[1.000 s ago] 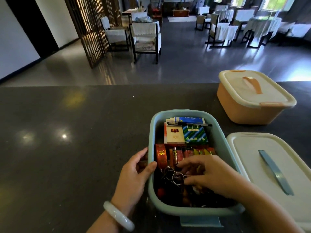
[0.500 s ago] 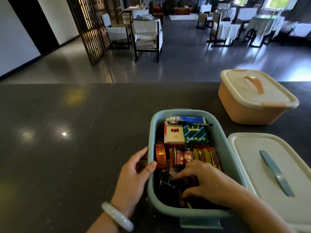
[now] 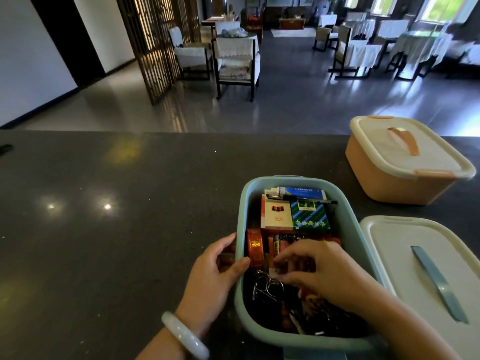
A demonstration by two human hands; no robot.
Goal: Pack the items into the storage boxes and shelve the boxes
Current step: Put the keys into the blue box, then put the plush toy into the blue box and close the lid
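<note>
- Since the earlier frame, the right hand (image 3: 322, 271) has drawn back up from the box's near end to the row of small red and orange packs; the left hand (image 3: 215, 279) has stayed on the wall.
- Left hand grips the left wall of the blue box (image 3: 348, 224), thumb hooked over the rim, fingers outside.
- Right hand is inside the box with fingers curled down onto the packs (image 3: 280, 245); whether it pinches one cannot be told.
- Blue box sits open on the desk (image 3: 104, 229), its lid (image 3: 415, 268) lying just right of it; the orange box (image 3: 394, 178), lid on, stands farther back right.
- Risk: the key rings (image 3: 267, 284) lie loose beside the fingers and could snag and lift out with the hand.
- Risk: packs standing on edge may tip as they are nudged, leaving the load too high for the lid to seat.
- Risk: the pen (image 3: 306, 201) lies across the cartons with its tip reaching the right wall; it could foul the lid.
- Risk: the box's near end is at the desk edge, so a hard push could slide it off.
</note>
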